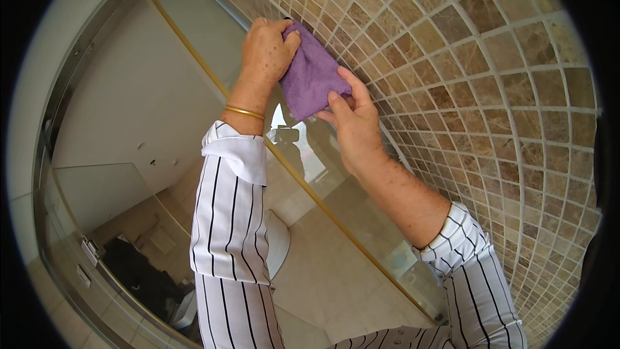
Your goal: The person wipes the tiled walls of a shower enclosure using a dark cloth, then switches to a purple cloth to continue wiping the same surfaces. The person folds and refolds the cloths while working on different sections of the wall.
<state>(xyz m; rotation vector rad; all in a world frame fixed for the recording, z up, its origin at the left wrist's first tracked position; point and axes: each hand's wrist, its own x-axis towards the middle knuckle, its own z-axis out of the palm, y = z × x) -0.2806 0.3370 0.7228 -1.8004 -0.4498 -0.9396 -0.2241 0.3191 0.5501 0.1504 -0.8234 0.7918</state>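
A purple cloth [315, 72], which looks folded, hangs between my hands in front of a glass shower panel [334, 203], close to the tiled wall. My left hand [271, 48] grips its upper left corner, thumb on the near side. At the cloth's lower right edge, my right hand [356, 116] pinches it between thumb and fingers. A gold bracelet [243, 112] circles my left wrist. The small dark thing [287, 18] at the cloth's top is mostly hidden.
Brown mosaic tiles [455, 92] cover the wall on the right. A gold-coloured strip [310, 189] runs diagonally along the glass. At left are a metal frame [48, 121] and a hinge [90, 251]. A white fixture [278, 242] shows behind my left sleeve; the glass carries reflections.
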